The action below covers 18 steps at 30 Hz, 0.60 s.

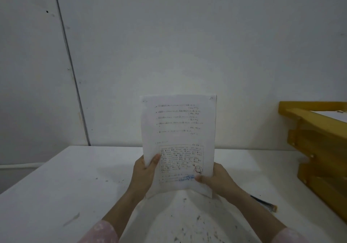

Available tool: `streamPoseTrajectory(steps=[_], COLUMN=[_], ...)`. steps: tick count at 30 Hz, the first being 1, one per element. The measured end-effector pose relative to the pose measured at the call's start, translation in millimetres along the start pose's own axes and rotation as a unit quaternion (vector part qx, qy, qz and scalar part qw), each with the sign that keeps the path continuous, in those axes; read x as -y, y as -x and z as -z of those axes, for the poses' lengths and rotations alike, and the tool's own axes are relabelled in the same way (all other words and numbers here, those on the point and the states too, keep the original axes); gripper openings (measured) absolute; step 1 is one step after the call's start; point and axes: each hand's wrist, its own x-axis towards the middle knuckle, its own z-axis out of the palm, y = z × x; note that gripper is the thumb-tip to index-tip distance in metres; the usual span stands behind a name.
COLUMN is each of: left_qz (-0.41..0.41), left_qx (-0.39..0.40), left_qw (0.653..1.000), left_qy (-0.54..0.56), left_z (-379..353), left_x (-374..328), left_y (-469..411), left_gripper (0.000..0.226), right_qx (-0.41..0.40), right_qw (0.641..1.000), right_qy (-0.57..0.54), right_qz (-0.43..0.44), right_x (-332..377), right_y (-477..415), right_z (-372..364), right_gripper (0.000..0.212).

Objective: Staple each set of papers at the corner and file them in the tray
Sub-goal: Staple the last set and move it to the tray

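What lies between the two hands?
In the head view: the white printed set of papers, which left hand and right hand both hold upright.

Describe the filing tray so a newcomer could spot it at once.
Start at the white table against the wall. On its right side, right of the held-up papers, stands the tray. It alone is yellow, built in tiers, with a white sheet in the top tier.

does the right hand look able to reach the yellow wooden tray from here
Probably yes: the right hand grips the white printed paper set, and only open white table lies between it and the yellow wooden tray.
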Motion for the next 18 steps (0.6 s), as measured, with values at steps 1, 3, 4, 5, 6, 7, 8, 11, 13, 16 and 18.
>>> streamPoseTrajectory(steps=[1,3,4,5,6,7,8,11,13,16,18], left_qz=[0.0,0.003,0.004,0.003,0.002,0.001,0.0,-0.005,-0.006,-0.005,-0.005], left_qx=[0.001,0.008,0.011,0.014,0.015,0.016,0.017,0.017,0.02,0.021,0.018], left_qw=[1.0,1.0,1.0,1.0,1.0,1.0,1.0,1.0,1.0,1.0,1.0], left_qy=[0.0,0.0,-0.003,-0.005,-0.006,-0.004,-0.003,-0.002,0.0,-0.001,0.001], left_z=[1.4,2.9,3.7,3.7,4.3,4.2,4.5,5.2,5.5,5.3,4.9], left_x=[1.5,4.0,4.6,5.5,5.9,6.3,6.1,5.5,5.6,5.5,5.0], left_y=[-0.6,-1.4,-1.7,-2.1,-2.4,-2.4,-2.6,-3.0,-2.5,-2.5,-2.2], left_gripper=[0.011,0.012,0.013,0.013,0.013,0.013,0.014,0.014,0.014,0.013,0.013], right_qx=[0.021,0.019,0.011,0.003,-0.012,-0.049,-0.096,-0.175,-0.177,-0.199,-0.188], right_qw=[0.998,0.972,0.947,0.916,0.878,0.842,0.814,0.816,0.822,0.806,0.806], right_qy=[0.064,0.235,0.32,0.399,0.474,0.534,0.569,0.548,0.54,0.557,0.562], right_qz=[-0.001,-0.011,-0.026,-0.046,-0.065,-0.067,-0.062,-0.055,-0.04,-0.007,0.002], right_x=[1.0,-3.8,-9.1,-17.3,-25.9,-37.1,-48.3,-77.6,-78.8,-69.3,-72.3], right_y=[3.9,12.1,16.9,24.8,33.3,41.9,50.0,73.2,85.6,88.6,82.6], right_z=[9.3,29.6,39.1,48.2,53.9,58.0,59.6,56.5,51.8,53.3,58.3], right_gripper=[0.044,0.061,0.068,0.07,0.068,0.062,0.056,0.049,0.045,0.028,0.039])
